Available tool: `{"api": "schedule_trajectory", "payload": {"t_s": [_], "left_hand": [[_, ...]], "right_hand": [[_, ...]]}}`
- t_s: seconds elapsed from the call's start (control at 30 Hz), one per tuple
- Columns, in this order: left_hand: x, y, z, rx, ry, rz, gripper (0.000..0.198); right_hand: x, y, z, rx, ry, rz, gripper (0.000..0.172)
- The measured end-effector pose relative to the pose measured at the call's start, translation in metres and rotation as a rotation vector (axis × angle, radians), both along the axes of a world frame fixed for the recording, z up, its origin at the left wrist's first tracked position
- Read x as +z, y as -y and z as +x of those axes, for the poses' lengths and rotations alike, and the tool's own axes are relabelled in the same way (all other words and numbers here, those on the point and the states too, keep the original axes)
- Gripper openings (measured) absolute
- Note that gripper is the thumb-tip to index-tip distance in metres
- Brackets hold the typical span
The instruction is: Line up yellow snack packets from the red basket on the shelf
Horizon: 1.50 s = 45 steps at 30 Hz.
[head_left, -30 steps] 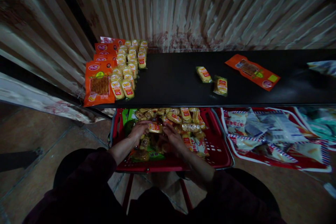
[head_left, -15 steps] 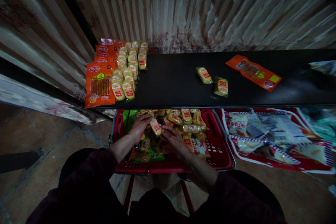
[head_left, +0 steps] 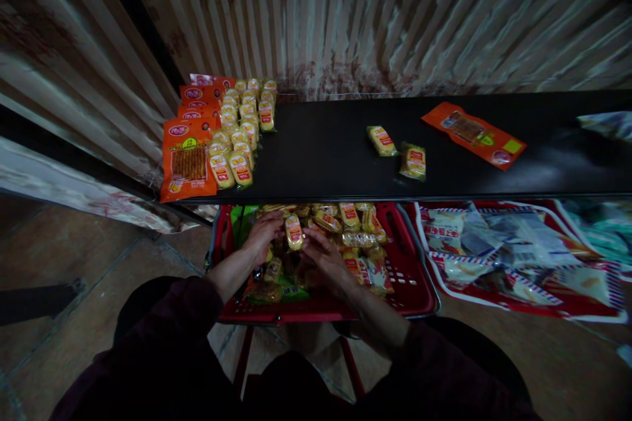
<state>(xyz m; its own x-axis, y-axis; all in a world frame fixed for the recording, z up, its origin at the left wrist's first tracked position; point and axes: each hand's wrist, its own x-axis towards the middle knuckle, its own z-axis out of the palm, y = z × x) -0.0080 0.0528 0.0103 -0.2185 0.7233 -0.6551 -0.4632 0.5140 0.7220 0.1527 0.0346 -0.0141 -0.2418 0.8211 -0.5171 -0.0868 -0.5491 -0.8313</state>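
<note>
Black shelf [head_left: 326, 164] carries orange bags [head_left: 187, 161] and yellow packets [head_left: 241, 168] at its left end, before a pleated curtain [head_left: 320, 20]; tiled floor [head_left: 103, 256] lies below. Left hand [head_left: 263, 235] and right hand [head_left: 324, 254] hold one wrapped snack [head_left: 294, 231] between them, above the red basket [head_left: 417, 286].

2 dark purplish sleeves [head_left: 182, 312]; black legwear [head_left: 145, 296]

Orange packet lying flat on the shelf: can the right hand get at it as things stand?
Probably yes: nothing covers the orange packet, though the right hand must first clear the shelf's front edge.
</note>
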Motion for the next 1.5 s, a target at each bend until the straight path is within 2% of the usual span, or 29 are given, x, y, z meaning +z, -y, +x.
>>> {"api": "schedule_trajectory", "payload": {"t_s": [0.2,0.47,1.0,1.5], "left_hand": [[-0.001,0.002,0.006,-0.027,0.014,0.017,0.021],[0.002,0.004,0.006,-0.013,-0.007,0.031,0.023],[-0.006,0.008,0.009,0.034,-0.083,0.056,0.021],[-0.001,0.013,0.009,0.004,-0.039,0.096,0.028]], "right_hand": [[0.005,-0.001,0.000,0.040,0.028,0.028,0.050],[0.006,0.000,0.001,0.002,0.019,0.043,0.046],[0.011,0.001,0.001,-0.003,0.024,0.064,0.048],[0.015,0.001,0.000,-0.037,-0.042,0.071,0.046]]}}
